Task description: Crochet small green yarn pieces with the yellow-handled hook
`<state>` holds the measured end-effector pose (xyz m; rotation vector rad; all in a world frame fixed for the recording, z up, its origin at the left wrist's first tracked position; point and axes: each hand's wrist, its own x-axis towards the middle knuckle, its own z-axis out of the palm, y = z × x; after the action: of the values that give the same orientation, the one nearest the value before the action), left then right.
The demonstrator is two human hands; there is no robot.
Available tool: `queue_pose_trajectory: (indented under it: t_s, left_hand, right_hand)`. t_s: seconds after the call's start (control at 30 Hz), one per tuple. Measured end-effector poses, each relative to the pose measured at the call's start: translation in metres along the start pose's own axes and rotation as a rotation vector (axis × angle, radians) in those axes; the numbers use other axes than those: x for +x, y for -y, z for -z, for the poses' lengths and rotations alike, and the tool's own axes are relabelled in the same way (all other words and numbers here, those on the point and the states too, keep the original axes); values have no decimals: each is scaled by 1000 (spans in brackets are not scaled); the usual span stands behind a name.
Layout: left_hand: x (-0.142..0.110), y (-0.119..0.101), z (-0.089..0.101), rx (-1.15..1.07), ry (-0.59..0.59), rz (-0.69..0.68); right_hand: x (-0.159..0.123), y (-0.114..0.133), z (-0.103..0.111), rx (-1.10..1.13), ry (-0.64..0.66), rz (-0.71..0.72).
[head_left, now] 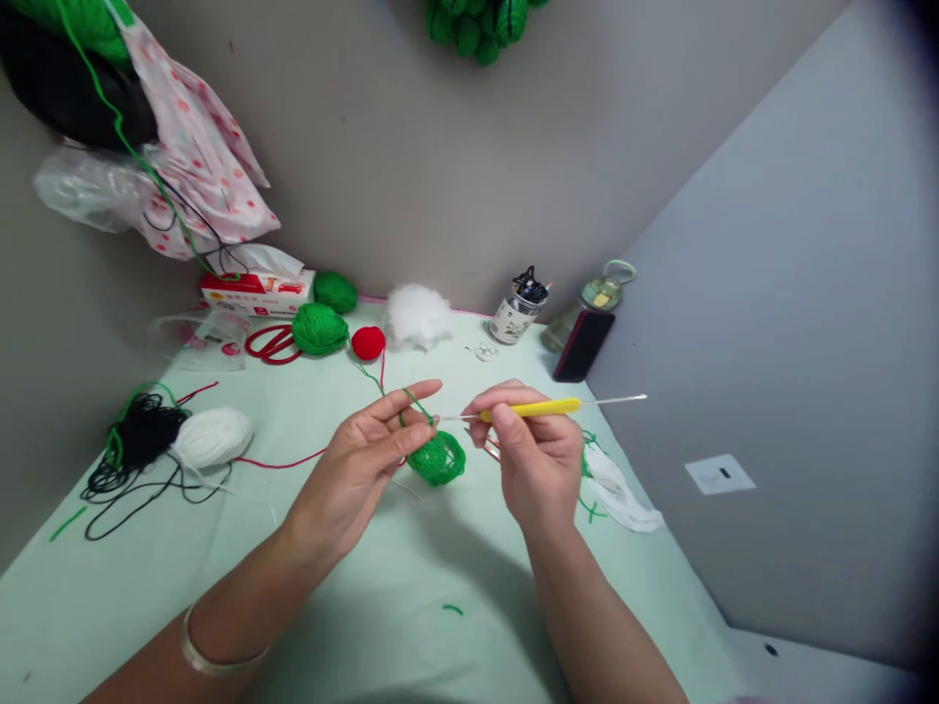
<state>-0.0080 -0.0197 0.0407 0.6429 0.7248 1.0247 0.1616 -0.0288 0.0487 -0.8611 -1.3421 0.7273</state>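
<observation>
My left hand (pixel 371 445) pinches a small green crocheted piece (pixel 438 458) between thumb and fingers, with the green yarn strand (pixel 374 376) running over the index finger. My right hand (pixel 532 450) grips a yellow-handled crochet hook (pixel 535 409), held level, its metal tip touching the work at my left fingertips. The strand leads back towards a green yarn ball (pixel 320 329). Both hands hover above the pale green table (pixel 367 606).
At the back stand a second green ball (pixel 335 290), a red ball (pixel 368 342), white stuffing (pixel 418 315), red scissors (pixel 271 344), a tissue box (pixel 256 291), a jar (pixel 517 311) and a phone (pixel 583 344). White yarn (pixel 212 436) and black yarn (pixel 139 440) lie left.
</observation>
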Motion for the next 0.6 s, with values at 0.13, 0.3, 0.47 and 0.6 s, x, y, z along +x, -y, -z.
queue_pose_trajectory:
  t_s: [0.13,0.3,0.47,0.6]
  left_hand:
    - [-2,2,-3,46,30,-50]
    - [-1,6,-1,71,-49,-26]
    - [3,5,2,-67,1,20]
    - [5,1,4,-34,-27,28]
  right_hand:
    - [-1,1,-7,-47,103,-23]
    - [-10,-5,-11,-315,143,228]
    - [-13,-8,-6,-590,211,472]
    - [-3,-1,1,-186,41,120]
